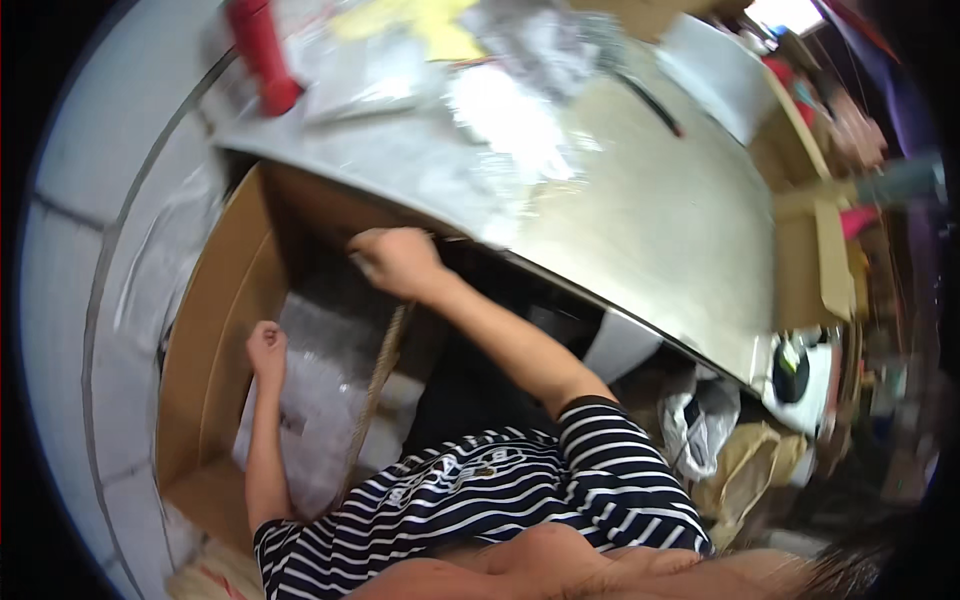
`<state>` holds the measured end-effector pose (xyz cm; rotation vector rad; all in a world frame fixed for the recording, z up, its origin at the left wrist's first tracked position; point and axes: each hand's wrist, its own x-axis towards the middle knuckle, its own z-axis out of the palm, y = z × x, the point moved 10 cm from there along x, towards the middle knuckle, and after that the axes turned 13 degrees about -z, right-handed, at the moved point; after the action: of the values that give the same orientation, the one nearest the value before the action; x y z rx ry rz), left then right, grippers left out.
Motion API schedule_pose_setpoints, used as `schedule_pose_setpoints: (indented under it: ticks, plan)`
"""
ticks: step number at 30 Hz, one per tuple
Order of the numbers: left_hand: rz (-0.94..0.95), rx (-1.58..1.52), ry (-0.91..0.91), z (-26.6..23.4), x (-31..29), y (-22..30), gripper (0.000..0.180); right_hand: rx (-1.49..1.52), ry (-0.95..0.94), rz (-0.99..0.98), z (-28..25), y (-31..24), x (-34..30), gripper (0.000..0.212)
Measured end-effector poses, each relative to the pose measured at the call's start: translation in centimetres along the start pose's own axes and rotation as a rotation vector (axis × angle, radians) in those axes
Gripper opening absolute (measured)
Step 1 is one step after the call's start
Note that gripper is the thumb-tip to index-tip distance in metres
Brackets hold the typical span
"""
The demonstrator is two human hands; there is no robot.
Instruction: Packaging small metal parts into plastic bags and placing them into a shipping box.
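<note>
A large open cardboard box point(205, 370) stands at the left, with greyish clear plastic packages point(325, 320) lying inside it. My left hand point(267, 349) is inside the box beside its left wall, its fingers curled closed. Near the far right corner of the box, over the opening, is my right hand point(400, 262), also closed with the fingers bent inward. What either hand grips, if anything, cannot be made out. My right forearm crosses above the box's corrugated near-right edge point(380, 370).
A metal-topped table point(680, 230) stands beyond the box, bearing plastic bags point(370, 80), a red bottle-like object point(265, 60) and a dark rod point(650, 105). Another cardboard box point(805, 260) is at the right, above a silver bag point(700, 425). A white tiled wall point(75, 280) borders the left.
</note>
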<state>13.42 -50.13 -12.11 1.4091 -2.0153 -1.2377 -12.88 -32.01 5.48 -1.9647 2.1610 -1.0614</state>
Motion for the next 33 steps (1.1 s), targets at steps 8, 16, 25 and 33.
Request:
schedule_pose_setpoints:
  ticks: [8, 16, 25, 33]
  plan:
    - [0.679, -0.117, -0.295, 11.0, -12.9, 37.8, 0.004, 0.4, 0.244, -0.039, -8.5, -4.3, -14.7, 0.025]
    - [0.776, 0.11, -0.591, 33.1, -24.0, 48.8, 0.033, 0.272, 0.12, 0.196, -17.9, -5.5, -30.0, 0.025]
    - [1.091, 0.182, -0.605, 40.4, -30.6, 45.4, 0.038, 0.075, 0.435, 0.494, -32.5, 0.3, -39.0, 0.021]
    - [1.04, 0.147, -0.691, 40.8, -33.1, 47.5, 0.034, -0.13, 0.447, 0.466, -29.4, 4.0, -37.9, 0.025]
